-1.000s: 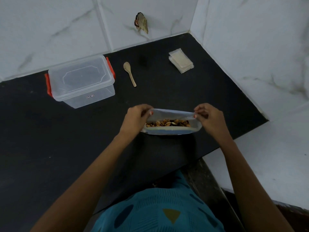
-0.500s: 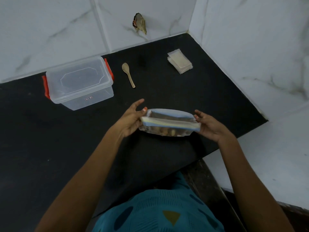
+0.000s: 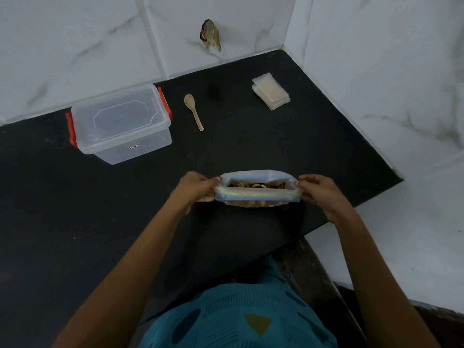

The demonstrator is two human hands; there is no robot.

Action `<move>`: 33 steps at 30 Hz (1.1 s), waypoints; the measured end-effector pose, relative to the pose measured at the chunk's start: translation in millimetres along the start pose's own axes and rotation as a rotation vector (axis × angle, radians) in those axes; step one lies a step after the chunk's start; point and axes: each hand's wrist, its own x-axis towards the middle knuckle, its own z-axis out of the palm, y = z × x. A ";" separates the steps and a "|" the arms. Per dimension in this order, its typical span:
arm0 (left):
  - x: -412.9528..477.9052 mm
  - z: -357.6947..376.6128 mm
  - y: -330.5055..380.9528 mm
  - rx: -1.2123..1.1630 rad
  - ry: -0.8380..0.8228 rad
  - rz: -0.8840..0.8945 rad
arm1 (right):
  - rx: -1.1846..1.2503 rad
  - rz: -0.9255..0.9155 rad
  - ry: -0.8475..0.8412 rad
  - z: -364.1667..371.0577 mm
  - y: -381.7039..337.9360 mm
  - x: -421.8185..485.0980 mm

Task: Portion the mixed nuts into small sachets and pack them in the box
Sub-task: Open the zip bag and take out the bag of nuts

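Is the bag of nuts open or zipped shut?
Open. Left hand and right hand grip the bag ends; nuts show through the gaping mouth.

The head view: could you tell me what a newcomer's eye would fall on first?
The open bag of mixed nuts at the centre, its rim gripped at either end by the left hand and right hand. Behind it on the counter lie a lidded clear box at the left, a wooden spoon in the middle and a stack of sachets at the right.
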 end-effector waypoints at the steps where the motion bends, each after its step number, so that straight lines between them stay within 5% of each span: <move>1: -1.1 0.9 -0.5 -0.004 0.007 -0.010 | -0.087 0.020 0.021 -0.6 -1.5 -3.3; 7: -7.8 4.3 0.7 -0.140 -0.053 -0.099 | 0.127 0.232 -0.106 -5.2 -2.7 -8.8; 16: -12.4 8.5 -12.0 -0.922 -0.135 -0.247 | 0.816 0.306 -0.311 0.5 16.1 -2.3; 23: -15.1 9.6 -9.1 -0.486 -0.113 -0.139 | 0.561 0.294 -0.175 4.7 6.8 -6.3; 33: -18.0 9.8 -8.4 -0.605 -0.174 -0.240 | 0.425 0.214 -0.067 17.2 -0.5 -10.4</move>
